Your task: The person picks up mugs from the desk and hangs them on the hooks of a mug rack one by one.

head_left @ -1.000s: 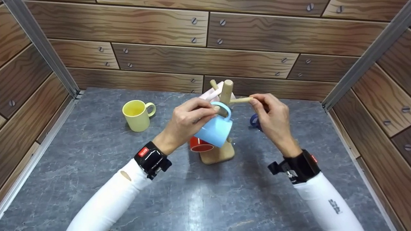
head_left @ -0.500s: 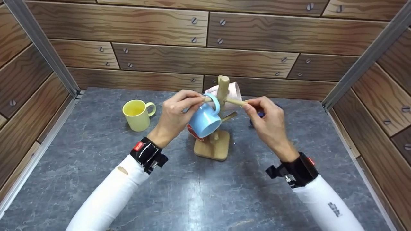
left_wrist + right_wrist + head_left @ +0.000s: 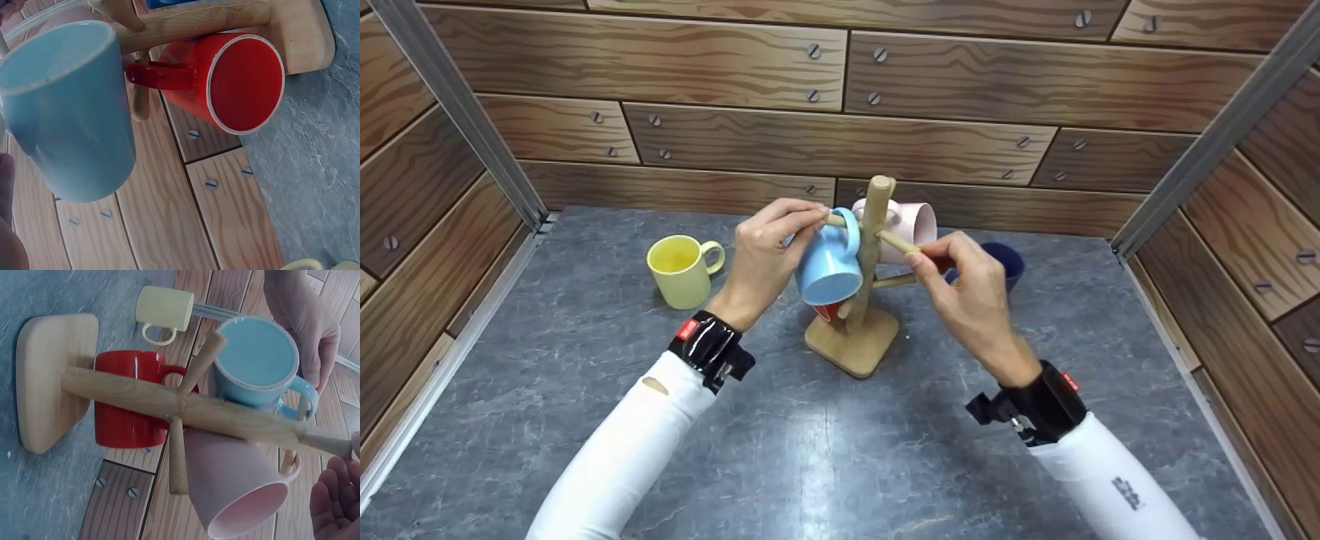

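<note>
Blue mug (image 3: pixel 828 266) shifted left, beside left fingers (image 3: pixel 802 218).

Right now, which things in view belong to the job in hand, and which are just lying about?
Apparently in the job: wooden mug stand, held by left hand and right hand; light blue mug, red mug, pink mug, hung on it.

Seemingly lying about: yellow mug, dark blue mug, both off the stand.

A yellow mug (image 3: pixel 681 279) stands upright at left of the frame, handle pointing right; a dark blue mug (image 3: pixel 1008 259) shows right of centre — partly hidden. Beneath is a grey marbled tabletop (image 3: pixel 780 465); a plank-patterned wall (image 3: pixel 840 139) with screw heads (image 3: pixel 813 51) fills the top.
</note>
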`<state>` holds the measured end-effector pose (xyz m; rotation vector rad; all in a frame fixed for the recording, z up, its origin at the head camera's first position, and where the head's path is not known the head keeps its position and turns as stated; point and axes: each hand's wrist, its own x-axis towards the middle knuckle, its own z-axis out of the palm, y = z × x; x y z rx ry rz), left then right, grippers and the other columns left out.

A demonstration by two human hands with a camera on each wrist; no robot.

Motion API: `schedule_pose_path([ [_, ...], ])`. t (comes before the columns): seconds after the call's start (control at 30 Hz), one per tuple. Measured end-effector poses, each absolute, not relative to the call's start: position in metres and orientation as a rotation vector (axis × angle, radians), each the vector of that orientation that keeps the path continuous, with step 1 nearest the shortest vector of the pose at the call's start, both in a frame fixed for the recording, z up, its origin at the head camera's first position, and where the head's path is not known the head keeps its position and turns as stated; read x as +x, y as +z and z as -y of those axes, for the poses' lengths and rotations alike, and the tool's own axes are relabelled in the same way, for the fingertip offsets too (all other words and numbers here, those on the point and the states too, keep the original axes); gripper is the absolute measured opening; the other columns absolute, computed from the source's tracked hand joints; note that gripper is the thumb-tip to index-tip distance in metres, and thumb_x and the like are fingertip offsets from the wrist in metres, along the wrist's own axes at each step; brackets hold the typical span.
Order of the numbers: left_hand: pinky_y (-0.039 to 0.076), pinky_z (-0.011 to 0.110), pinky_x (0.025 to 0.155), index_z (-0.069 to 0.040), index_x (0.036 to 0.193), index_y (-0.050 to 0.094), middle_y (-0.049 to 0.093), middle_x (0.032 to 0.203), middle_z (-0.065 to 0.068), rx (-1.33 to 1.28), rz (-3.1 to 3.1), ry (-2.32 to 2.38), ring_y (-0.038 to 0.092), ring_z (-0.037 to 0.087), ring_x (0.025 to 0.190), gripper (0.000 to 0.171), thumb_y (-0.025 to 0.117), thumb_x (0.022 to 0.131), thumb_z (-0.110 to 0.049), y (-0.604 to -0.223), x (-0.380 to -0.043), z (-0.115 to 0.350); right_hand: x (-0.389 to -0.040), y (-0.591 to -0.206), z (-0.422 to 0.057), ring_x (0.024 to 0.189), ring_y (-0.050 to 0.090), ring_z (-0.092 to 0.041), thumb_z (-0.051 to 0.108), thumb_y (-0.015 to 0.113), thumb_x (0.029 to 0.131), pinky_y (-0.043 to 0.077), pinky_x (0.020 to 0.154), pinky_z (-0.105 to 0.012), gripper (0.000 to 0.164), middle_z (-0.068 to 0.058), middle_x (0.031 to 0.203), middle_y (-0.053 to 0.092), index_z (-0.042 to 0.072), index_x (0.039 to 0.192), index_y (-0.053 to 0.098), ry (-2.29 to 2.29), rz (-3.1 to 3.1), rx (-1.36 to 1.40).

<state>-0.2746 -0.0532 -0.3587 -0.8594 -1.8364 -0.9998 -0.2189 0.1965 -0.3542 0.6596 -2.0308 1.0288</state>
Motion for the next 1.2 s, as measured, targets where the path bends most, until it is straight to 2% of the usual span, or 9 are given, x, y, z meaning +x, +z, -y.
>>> schedule_pose_path([
  [0.17,0.050,0.021,0.087,-0.004,0.101,0.075,0.071,0.099,0.005,-0.830,1.831,-1.003,0.067,0.015,0.094,0.014,0.071,0.088,-0.007,-0.360,-0.278,0.053,-0.218,-0.355,-0.189,0.068,0.058,-0.014,0.007,0.077,0.082,0.046,0.061,-0.019,0.010,-0.005,0.078,0.064,0.003,0.086,0.069,1.045,1.997,0.654],
  [0.37,0.051,0.022,0.088,-0.003,0.100,0.076,0.071,0.100,0.006,-0.794,1.787,-1.034,0.068,0.018,0.095,0.014,0.072,0.087,-0.005,-0.363,-0.278,0.054,-0.219,-0.355,-0.185,0.069,0.058,-0.012,0.011,0.075,0.085,0.048,0.061,-0.024,0.009,-0.001,0.080,0.064,0.005,0.088,0.070,1.051,2.009,0.668],
  [0.47,0.050,0.024,0.089,-0.003,0.104,0.075,0.071,0.105,0.005,-0.798,1.805,-1.038,0.067,0.017,0.099,0.017,0.069,0.089,-0.007,-0.365,-0.277,0.056,-0.220,-0.355,-0.188,0.072,0.059,-0.013,0.010,0.073,0.087,0.050,0.064,-0.025,0.008,0.000,0.084,0.065,0.006,0.093,0.071,1.080,2.032,0.692],
  [0.63,0.047,0.029,0.096,-0.003,0.120,0.068,0.066,0.120,0.006,-0.816,1.884,-1.049,0.061,0.018,0.112,0.027,0.060,0.096,-0.014,-0.369,-0.274,0.065,-0.228,-0.359,-0.210,0.077,0.061,-0.013,0.011,0.065,0.093,0.050,0.071,-0.023,0.011,0.002,0.090,0.067,0.006,0.100,0.072,1.135,2.102,0.644],
  [0.9,0.037,0.036,0.106,-0.008,0.133,0.058,0.055,0.136,0.007,-0.781,2.006,-1.047,0.050,0.020,0.125,0.042,0.053,0.097,-0.029,-0.390,-0.270,0.090,-0.255,-0.373,-0.265,0.081,0.060,-0.013,0.027,0.060,0.096,0.047,0.074,-0.021,0.024,0.001,0.093,0.065,0.006,0.103,0.071,0.986,2.236,0.415],
  [1.03,0.033,0.042,0.108,-0.012,0.140,0.051,0.047,0.143,0.007,-0.744,2.113,-1.016,0.044,0.022,0.130,0.053,0.050,0.095,-0.040,-0.402,-0.263,0.102,-0.264,-0.379,-0.288,0.092,0.060,-0.017,0.032,0.062,0.094,0.046,0.081,-0.027,0.029,-0.001,0.104,0.065,0.008,0.109,0.070,0.953,2.318,0.370],
  [1.2,0.029,0.048,0.110,-0.018,0.148,0.040,0.036,0.151,0.008,-0.701,2.261,-0.943,0.036,0.026,0.135,0.063,0.050,0.094,-0.047,-0.419,-0.256,0.113,-0.273,-0.383,-0.312,0.107,0.055,-0.024,0.034,0.065,0.091,0.043,0.089,-0.044,0.036,-0.005,0.116,0.061,0.011,0.118,0.067,0.927,2.416,0.324],
])
